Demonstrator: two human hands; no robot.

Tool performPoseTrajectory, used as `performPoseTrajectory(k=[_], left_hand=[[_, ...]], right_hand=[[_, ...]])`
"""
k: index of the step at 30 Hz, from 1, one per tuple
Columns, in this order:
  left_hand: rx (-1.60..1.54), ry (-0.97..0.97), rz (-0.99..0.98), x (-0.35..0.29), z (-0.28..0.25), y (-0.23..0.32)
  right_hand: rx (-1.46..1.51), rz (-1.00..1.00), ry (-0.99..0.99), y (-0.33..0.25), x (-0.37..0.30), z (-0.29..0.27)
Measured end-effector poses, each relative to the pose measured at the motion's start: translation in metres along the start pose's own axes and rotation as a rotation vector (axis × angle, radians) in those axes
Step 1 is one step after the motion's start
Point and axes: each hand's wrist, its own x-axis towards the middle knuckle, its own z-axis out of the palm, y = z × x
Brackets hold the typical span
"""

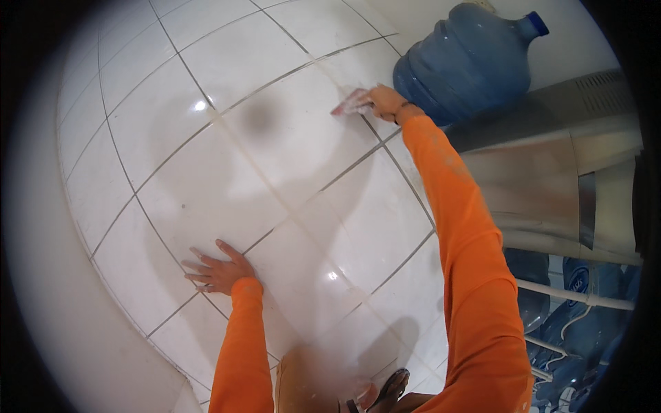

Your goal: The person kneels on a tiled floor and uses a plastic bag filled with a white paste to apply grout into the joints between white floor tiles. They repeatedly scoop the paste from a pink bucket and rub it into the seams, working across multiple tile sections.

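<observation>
My left hand lies flat on the white tiled floor at the lower left, its fingers spread and nothing in them. Farther off to the right, my right hand is closed around a crumpled, pale pinkish-white cloth. That cloth is down against a tile beside a dark grout line. Its far side and part of my fingers cannot be made out clearly. Just right of this hand, a large blue water jug with a dark blue cap lies on its side. Both my forearms are in orange sleeves.
A stainless steel appliance with vent slots stands along the right side. Below it, several blue water jugs sit behind a white rack bar. A pale wall borders the floor on the left. My sandalled foot shows at the bottom.
</observation>
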Motion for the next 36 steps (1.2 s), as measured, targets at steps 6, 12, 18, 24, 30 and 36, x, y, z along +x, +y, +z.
performPoseTrajectory(k=[6,12,18,24,30,36], left_hand=[[0.044,0.055,-0.009,-0.003,0.005,-0.001],[0.064,0.048,0.007,-0.005,0.005,0.005],[0.047,0.054,0.009,-0.002,0.005,0.0],[0.12,0.058,-0.032,0.007,0.011,-0.015],[0.079,0.045,0.001,-0.001,0.008,-0.001],[0.065,0.045,0.021,-0.004,0.008,0.007]], right_hand=[[0.096,-0.049,-0.044,0.023,-0.117,0.039],[0.009,0.253,0.17,-0.003,-0.072,-0.017],[-0.116,0.319,0.101,-0.093,-0.02,0.037],[0.017,0.245,0.079,-0.138,-0.043,0.053],[0.099,0.345,0.075,-0.056,-0.035,-0.017],[-0.033,0.033,0.177,0.003,-0.018,0.011]])
